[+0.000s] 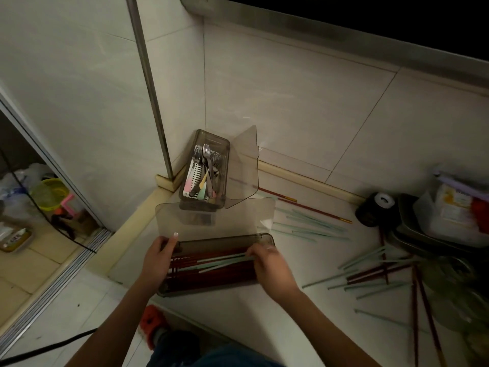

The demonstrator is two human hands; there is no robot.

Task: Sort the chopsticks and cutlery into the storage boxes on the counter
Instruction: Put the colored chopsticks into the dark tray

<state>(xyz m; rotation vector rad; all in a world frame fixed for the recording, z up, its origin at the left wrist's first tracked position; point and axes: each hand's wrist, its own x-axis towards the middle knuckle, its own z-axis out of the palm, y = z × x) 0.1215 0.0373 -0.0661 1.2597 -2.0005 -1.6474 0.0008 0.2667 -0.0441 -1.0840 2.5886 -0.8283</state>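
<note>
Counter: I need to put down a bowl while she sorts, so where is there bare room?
Bare counter lies in front of the chopstick box, beside the right hand. Right of it, scattered chopsticks and stacked trays crowd it; the cutlery box fills the corner.

Counter corner closed off by tiled walls behind and at left. Near chopstick box (211, 263) flanked by left hand (156, 256) and right hand (267, 263); its raised lid (214, 217) blocks reach toward cutlery box (205, 170) behind. That box's own lid (244, 168) stands open on right side. Right counter strewn with loose chopsticks (370, 276); farther right, way barred by dark trays (412, 234) and black roll (375, 209). Bare counter (264, 313) left open at front, below box.
</note>
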